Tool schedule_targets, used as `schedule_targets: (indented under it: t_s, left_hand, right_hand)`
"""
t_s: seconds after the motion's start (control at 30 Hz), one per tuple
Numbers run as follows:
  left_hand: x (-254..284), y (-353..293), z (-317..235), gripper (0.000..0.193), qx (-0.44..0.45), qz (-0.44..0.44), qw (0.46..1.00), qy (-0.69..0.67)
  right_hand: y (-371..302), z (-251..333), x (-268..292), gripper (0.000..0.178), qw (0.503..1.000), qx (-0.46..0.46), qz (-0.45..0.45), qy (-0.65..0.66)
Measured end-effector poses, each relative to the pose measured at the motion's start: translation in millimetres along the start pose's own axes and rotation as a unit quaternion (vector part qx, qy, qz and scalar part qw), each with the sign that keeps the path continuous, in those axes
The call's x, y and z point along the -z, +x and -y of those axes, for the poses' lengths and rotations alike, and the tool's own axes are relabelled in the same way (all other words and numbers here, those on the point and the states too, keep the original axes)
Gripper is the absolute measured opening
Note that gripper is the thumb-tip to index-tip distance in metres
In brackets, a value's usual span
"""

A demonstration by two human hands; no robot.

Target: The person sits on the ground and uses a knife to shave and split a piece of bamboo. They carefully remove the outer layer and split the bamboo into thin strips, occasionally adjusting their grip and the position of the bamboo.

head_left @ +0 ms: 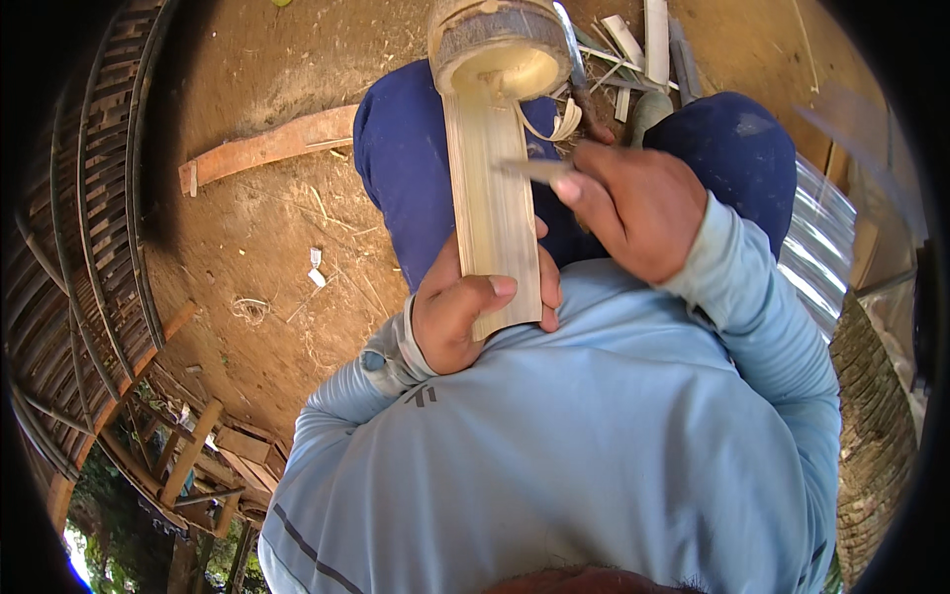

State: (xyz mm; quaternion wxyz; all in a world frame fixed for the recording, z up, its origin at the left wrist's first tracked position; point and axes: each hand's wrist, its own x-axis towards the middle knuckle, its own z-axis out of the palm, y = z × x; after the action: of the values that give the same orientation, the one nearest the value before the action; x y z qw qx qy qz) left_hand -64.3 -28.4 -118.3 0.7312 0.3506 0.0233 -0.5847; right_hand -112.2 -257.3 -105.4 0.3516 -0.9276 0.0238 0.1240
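A pale split bamboo piece (487,188) runs from my chest out to a round bamboo stump (498,45) between my knees. My left hand (465,312) grips the near end of the bamboo piece, thumb across its face. My right hand (633,203) holds a knife whose blade (532,168) lies blurred against the right edge of the bamboo piece. A thin curled shaving (556,124) hangs off beside the stump.
A wooden plank (267,148) lies on the dirt floor at the left. Bamboo offcuts (633,45) are scattered beyond my knees. Woven bamboo slats (89,228) curve along the left, corrugated metal sheet (819,247) at the right. Small white scraps (317,267) dot the dirt.
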Motion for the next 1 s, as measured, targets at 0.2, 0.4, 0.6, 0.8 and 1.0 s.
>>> schedule_targets:
  t_s: [0.2,0.4,0.6,0.8,1.0]
  left_hand:
    - [4,3,-2,0.050,0.009,0.026,0.999,0.037]
    - [-5,3,-5,0.064,0.034,-0.028,0.997,0.057]
    - [0,3,-4,0.056,0.028,-0.002,0.998,0.051]
    - [2,3,-2,0.053,0.024,0.005,0.998,0.055]
    - [-3,3,-3,0.057,0.032,-0.011,0.998,0.047]
  right_hand:
    - [-27,15,7,0.046,0.997,-0.018,0.075,0.004]
    - [-30,17,10,0.045,0.996,-0.025,0.091,-0.006]
    - [-27,16,9,0.042,0.996,-0.011,0.082,-0.037]
    - [-24,11,3,0.042,0.997,-0.005,0.056,-0.049]
    - [-14,6,-5,0.044,0.996,-0.023,0.014,-0.087]
